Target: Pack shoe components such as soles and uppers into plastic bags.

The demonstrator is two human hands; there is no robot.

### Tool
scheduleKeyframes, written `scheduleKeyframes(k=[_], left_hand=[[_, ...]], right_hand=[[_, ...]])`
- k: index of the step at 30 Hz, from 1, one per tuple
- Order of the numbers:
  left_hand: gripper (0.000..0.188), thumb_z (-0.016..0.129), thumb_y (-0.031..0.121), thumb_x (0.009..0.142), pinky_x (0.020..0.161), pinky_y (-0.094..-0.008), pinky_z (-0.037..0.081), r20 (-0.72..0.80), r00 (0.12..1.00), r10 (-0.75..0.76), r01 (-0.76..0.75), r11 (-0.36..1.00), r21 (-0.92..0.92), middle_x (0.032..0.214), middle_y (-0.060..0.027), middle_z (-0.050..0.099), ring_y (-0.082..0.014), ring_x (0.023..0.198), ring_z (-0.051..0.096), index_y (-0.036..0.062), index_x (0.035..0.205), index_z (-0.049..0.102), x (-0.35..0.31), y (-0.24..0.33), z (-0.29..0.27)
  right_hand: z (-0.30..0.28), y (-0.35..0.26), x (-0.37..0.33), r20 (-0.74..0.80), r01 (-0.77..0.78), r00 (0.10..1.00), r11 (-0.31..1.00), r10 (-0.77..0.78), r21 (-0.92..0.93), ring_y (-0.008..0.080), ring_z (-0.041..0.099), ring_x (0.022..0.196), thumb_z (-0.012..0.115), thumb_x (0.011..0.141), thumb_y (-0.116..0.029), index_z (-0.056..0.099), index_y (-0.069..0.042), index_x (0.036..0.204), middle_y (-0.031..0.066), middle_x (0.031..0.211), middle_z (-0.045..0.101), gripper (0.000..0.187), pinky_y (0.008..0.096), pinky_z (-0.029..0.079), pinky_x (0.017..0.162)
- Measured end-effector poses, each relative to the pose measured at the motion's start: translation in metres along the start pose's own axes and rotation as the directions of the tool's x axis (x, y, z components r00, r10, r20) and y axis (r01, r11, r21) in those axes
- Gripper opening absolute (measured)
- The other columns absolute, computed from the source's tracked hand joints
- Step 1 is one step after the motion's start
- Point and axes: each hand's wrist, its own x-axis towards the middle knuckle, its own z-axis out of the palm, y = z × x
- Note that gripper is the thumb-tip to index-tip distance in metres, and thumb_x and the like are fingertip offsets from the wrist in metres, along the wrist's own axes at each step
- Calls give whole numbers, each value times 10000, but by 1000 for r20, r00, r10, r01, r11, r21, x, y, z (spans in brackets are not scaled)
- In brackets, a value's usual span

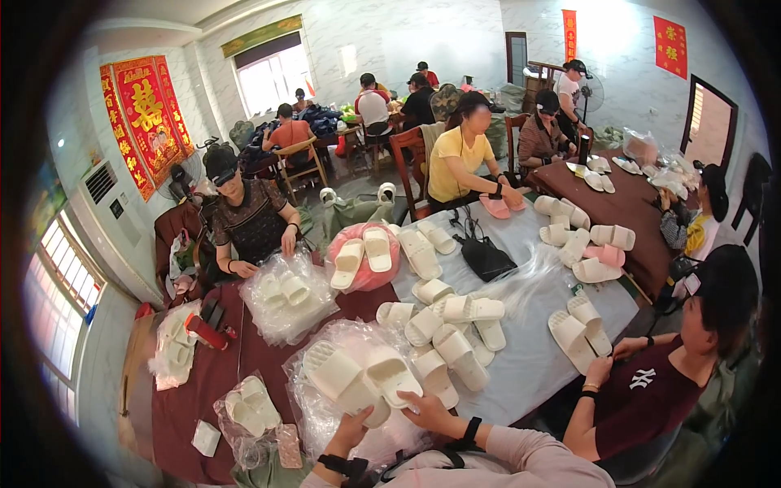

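My left hand (355, 424) grips the heel of a cream slipper (340, 379) lying sole-up over a heap of clear plastic bags (313, 411). Held by my right hand (423, 404) is a second cream slipper (391, 376), pressed beside the first so the two lie as a pair. Both wrists wear dark bands. More loose cream slippers (455, 329) lie just beyond on the pale tablecloth (521, 366).
A bagged slipper pair (250, 404) and a flat white packet (206, 437) lie on the maroon cloth at left. Persons sit around the table: one at right handling slippers (579, 329), one at left with bagged pairs (285, 294), one opposite. A black bag (486, 258) sits mid-table.
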Motion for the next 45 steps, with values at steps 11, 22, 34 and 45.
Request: scheduleKeyframes(k=[11,22,34,45], left_hand=[[378,601,24,793,739,-383,541,-154,978,-142,135,989,-55,1038,-106,573,-248,961,579,35,1143,459,21,-46,-56],[378,562,-22,802,648,-469,552,-238,931,-278,317,937,144,1033,-133,550,-305,863,603,48,1144,418,20,-76,-93],[347,547,47,839,711,-442,543,-45,956,-291,294,952,80,1112,-122,521,-297,972,566,48,1162,421,11,-78,-107],[328,549,67,839,774,-406,525,-79,895,-440,444,895,39,1048,-150,513,-299,913,573,6,1114,381,4,-64,-112]], right_hand=[[53,29,-33,42,158,987,975,-153,-154,355,582,739,587,738,-151,492,-120,1168,155,771,614,442,408,473,704],[76,23,-23,362,-94,903,930,230,-356,328,599,680,506,785,-226,579,-116,1031,152,736,613,279,456,458,562],[135,3,70,553,-53,755,874,351,-482,494,354,1158,549,774,-454,546,-258,1174,269,1319,333,445,510,282,982],[166,18,25,66,-149,982,937,179,-317,480,257,1205,565,739,-165,539,-170,1168,295,1350,201,430,508,234,1005]])
